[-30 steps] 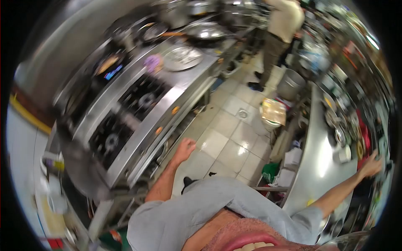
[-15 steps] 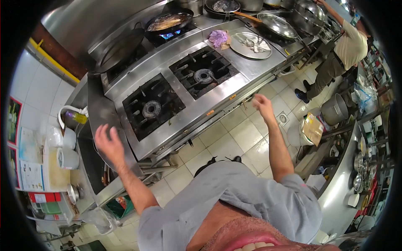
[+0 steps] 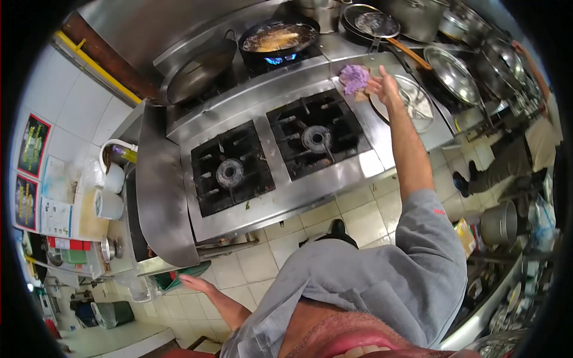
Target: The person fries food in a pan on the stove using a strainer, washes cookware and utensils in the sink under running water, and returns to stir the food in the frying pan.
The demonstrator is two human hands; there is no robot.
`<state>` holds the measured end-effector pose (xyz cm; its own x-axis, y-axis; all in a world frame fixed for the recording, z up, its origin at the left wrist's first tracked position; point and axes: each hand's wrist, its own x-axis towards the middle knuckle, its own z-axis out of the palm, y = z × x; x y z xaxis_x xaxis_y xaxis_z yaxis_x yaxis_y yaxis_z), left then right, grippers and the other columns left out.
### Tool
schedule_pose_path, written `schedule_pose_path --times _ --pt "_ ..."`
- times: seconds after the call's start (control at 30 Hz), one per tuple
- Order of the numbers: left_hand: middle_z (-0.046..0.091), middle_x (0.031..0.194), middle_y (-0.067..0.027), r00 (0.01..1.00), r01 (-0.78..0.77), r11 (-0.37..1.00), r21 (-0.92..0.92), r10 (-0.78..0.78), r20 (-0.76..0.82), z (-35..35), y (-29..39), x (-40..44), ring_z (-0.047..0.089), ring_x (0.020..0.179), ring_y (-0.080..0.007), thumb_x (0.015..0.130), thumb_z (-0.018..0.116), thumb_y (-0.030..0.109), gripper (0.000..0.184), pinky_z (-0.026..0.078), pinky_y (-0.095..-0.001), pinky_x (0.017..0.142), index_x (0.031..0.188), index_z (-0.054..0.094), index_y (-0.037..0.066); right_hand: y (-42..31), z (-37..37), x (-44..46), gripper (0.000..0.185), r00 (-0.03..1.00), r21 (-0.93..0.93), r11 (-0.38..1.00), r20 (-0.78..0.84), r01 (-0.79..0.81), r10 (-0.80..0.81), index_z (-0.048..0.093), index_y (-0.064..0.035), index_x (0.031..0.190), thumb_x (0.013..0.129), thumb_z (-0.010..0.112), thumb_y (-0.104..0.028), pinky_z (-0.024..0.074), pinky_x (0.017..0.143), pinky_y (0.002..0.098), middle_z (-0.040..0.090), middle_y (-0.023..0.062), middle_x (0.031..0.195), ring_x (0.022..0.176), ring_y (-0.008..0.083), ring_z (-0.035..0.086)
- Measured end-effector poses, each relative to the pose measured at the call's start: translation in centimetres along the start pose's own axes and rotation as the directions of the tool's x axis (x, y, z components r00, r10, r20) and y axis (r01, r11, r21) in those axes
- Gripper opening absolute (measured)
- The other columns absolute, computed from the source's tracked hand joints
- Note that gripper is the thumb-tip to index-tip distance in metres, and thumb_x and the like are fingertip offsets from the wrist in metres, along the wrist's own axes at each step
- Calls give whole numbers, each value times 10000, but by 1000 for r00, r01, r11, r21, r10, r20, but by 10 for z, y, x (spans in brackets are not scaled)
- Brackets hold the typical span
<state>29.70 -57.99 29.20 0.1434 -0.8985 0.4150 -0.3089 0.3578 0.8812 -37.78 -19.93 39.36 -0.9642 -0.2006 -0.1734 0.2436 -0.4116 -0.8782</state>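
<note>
Right hand [image 3: 385,88] moved from stove's [image 3: 292,192] front edge to purple cloth [image 3: 354,77]; thumb and fingers apart, contact unclear. Cloth lies behind right burner's [image 3: 316,139] back right corner; plate [image 3: 424,123] just beside, nearer stove's right edge. Left hand [image 3: 197,283] lowered off front left corner, fingers stretched out, near green bin [image 3: 192,268].

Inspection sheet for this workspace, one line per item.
Surface: steel stove; both front burners show no flame.
Things: purple cloth, round tray by right hand; contact unclear.
Clutter: strainer, lid and pots at upper right.
Hands: both open; left hand low, appears near green container.
Cables: nothing seen; yellow pipe along wall.
Surroundings: pan over blue flame; another person at right.
</note>
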Motion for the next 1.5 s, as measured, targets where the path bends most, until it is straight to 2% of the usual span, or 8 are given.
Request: schedule_pose_path --times 0.1,0.3,0.47,0.53,1.27,1.33,1.37,1.5 --pt "559 987 -132 535 780 611 133 -762 366 -86 -155 -107 546 828 -231 851 393 473 563 452 -328 717 1179 414 16 -18 6 52 703 992 108 994 -119 -26 38 178 -36 1297 805 539 -385 439 788 460 282 242 1248 996 363 456" --pt "566 927 -120 205 -365 608 705 -686 698 -118 -156 -270 552 817 -238 842 424 433 487 448 -335 665 1113 463 30 -19 -7 156 645 976 380 903 8 -203 216 278 107 1162 817 518 -381 463 770 428 433 262 1099 925 371 504" --pt "571 877 -111 240 -208 556 805 -769 593 -121 -154 -269 557 808 -245 834 450 399 424 445 -340 621 1057 503 42 -12 -23 222 214 985 298 945 137 -138 100 413 -28 845 908 340 -219 430 484 295 536 108 742 534 165 493" --pt "565 865 -112 210 694 317 647 -948 239 -110 -140 -252 552 796 -233 818 493 349 402 432 -340 597 1054 502 24 -18 -5 209 185 996 315 945 22 -94 92 387 -63 766 909 311 -151 328 407 253 412 26 593 424 107 341" --pt "468 556 -2 407 774 473 421 -881 242 -274 -213 -197 423 466 -104 765 587 294 347 352 -257 399 943 574 -4 125 230 -419 197 722 -5 905 601 -425 342 450 -53 1034 893 413 -185 243 271 227 426 -6 567 297 68 292" --pt "564 636 -139 743 -501 793 347 189 642 -354 -300 -212 551 556 -256 781 561 196 266 438 -337 456 965 576 4 150 272 -472 213 615 -85 881 685 -465 390 448 -32 1029 897 404 -192 246 267 220 438 2 610 300 58 296" --pt "574 663 -165 794 90 831 549 -392 464 -375 -319 -216 555 618 -307 776 555 161 234 462 -371 533 948 584 5 163 292 -496 213 550 -143 861 716 -488 431 448 -32 1029 897 404 -192 246 267 220 438 2 610 300 58 296" --pt "620 901 -131 519 822 488 294 -854 -32 -435 -306 -215 568 841 -221 749 584 235 335 415 -314 768 963 579 -22 214 357 -582 211 229 -311 760 829 -570 511 440 -42 1034 884 427 -190 273 283 225 438 3 620 320 56 322"
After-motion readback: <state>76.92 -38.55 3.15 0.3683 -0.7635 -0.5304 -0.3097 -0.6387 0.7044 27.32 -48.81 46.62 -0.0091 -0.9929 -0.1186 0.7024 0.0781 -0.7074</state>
